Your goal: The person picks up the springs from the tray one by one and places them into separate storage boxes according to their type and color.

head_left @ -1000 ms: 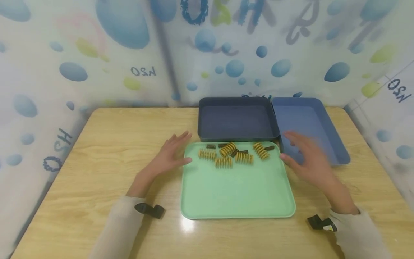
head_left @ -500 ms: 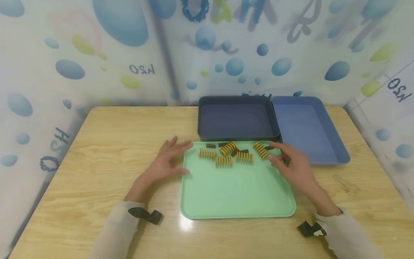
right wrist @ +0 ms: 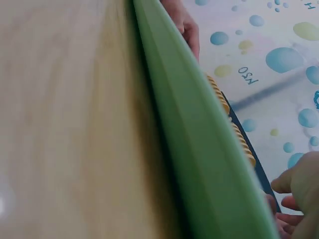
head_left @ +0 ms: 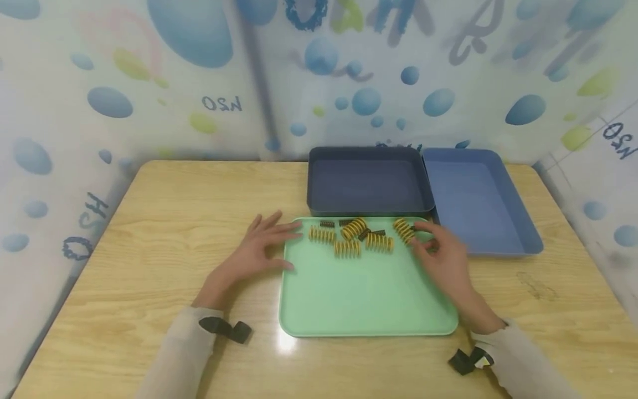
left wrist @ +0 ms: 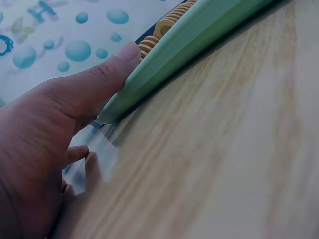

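Note:
A light green tray holds several yellow coil springs and some smaller dark springs, grouped along its far side. My left hand lies at the tray's left edge with fingers spread and thumb over the rim; the left wrist view shows the thumb against that edge. Over the tray's right side, my right hand has thumb and index finger bent and apart beside the rightmost yellow spring. Its index fingertip covers most of a small dark spring there.
Behind the green tray stands a dark navy tray, with a blue tray against its right side. All sit on a wooden table. A patterned wall rises close behind the table.
My right hand has come left from over the blue tray to the rightmost springs. My left hand has shifted slightly and stays at the tray's left edge. The springs lie as before.

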Tool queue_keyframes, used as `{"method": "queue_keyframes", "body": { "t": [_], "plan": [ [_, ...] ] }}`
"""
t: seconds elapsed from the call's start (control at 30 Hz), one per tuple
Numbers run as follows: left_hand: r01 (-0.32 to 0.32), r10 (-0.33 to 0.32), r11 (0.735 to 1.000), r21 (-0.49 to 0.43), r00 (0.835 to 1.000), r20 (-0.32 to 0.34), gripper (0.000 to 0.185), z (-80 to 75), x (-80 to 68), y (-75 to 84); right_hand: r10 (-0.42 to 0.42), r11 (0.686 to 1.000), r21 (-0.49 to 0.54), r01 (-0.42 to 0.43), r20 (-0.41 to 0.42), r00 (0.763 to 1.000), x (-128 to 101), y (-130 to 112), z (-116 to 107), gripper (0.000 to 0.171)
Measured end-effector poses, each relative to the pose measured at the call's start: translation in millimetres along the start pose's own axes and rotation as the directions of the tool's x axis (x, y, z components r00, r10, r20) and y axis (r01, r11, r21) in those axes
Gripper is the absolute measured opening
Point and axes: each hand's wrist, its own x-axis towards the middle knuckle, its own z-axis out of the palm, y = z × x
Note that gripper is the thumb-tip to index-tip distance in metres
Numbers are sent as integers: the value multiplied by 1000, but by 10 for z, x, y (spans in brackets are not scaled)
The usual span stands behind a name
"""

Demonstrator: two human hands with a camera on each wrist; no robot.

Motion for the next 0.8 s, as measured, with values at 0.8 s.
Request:
{"method": "queue_keyframes", "body": {
  "t": [0.8],
  "plan": [
    [-87,79,979,185,996,52,53,51,-26,60,9,998,55,-7,-47,999,-47,11,117,29]
  ]
}}
